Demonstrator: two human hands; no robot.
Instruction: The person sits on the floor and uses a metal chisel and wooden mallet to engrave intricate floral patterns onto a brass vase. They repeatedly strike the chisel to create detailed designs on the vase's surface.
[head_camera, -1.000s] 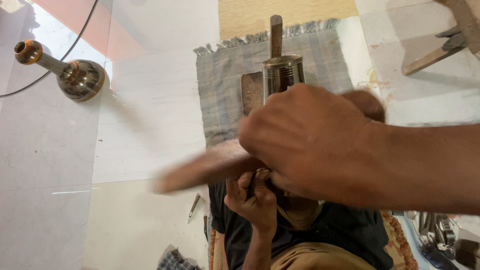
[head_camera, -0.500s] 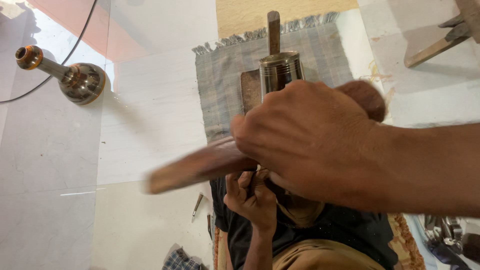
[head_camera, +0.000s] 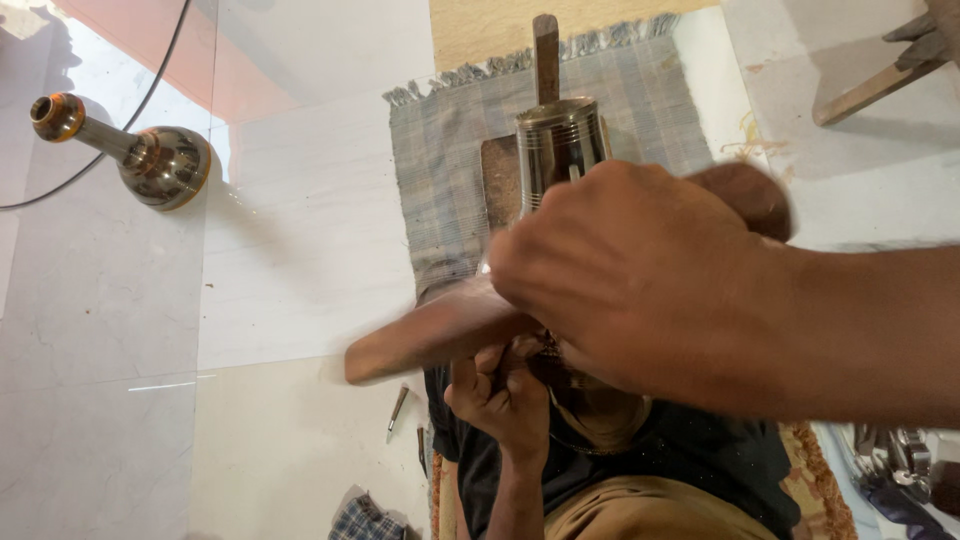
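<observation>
Metal vessel (head_camera: 562, 140), polished and cylindrical with ridged bands, is standing upright at upper centre of the frame, over a dark wooden block (head_camera: 497, 180) on a grey checked mat (head_camera: 440, 170). 1 wooden post (head_camera: 545, 55) is rising behind its rim.

Right hand (head_camera: 640, 285), centre frame, is closing fully around a wooden mallet (head_camera: 430, 335); the handle end is pointing toward lower left and is blurred, the rounded head is showing at upper right of the knuckles.

Left hand (head_camera: 505, 395), lower centre, is gripping the lower part of the vessel, fingers wrapped tight; the part it is holding is mostly hidden by the right hand.

Brass-coloured vase-shaped piece (head_camera: 140, 150) with a long neck is lying on its side on the pale tiled floor (head_camera: 120, 380) at upper left, well apart from the mat. 1 black cable (head_camera: 150, 65) is crossing just behind it.

Small metal tool (head_camera: 397, 408) is lying on the floor at lower centre.
</observation>
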